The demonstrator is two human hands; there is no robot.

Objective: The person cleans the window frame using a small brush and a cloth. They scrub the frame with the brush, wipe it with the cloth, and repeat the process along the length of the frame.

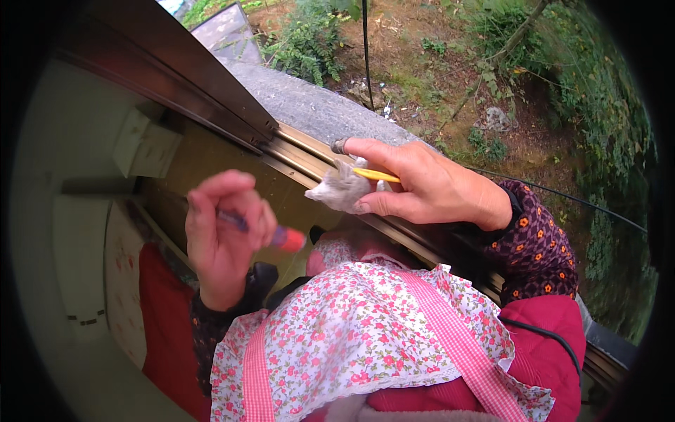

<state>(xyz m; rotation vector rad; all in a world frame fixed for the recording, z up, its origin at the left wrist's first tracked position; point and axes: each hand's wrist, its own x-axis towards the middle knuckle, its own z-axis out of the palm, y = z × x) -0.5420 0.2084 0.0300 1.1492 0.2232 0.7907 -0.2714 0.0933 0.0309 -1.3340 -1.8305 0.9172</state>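
My right hand (415, 179) is over the metal window track (301, 160), its fingers closed on a crumpled grey-white rag (341, 190). A slim yellow stick-like piece (376, 175) also lies in that grip; its kind is unclear. The thumb and a fingertip look smudged dark. Off to the left, my raised left hand (228, 228) is blurred by motion. Its curled fingers hold a short rod-shaped thing with a dark purplish middle and a red end (288, 239), too smeared to name.
A brown window frame (176, 70) runs along the upper left. Outside lie a grey concrete ledge (316, 105), a dirt slope with plants and a black cable (368, 56). Indoors, a white cabinet (148, 144) and a red cover (165, 316) are to the left. A floral apron (351, 323) covers my lap.
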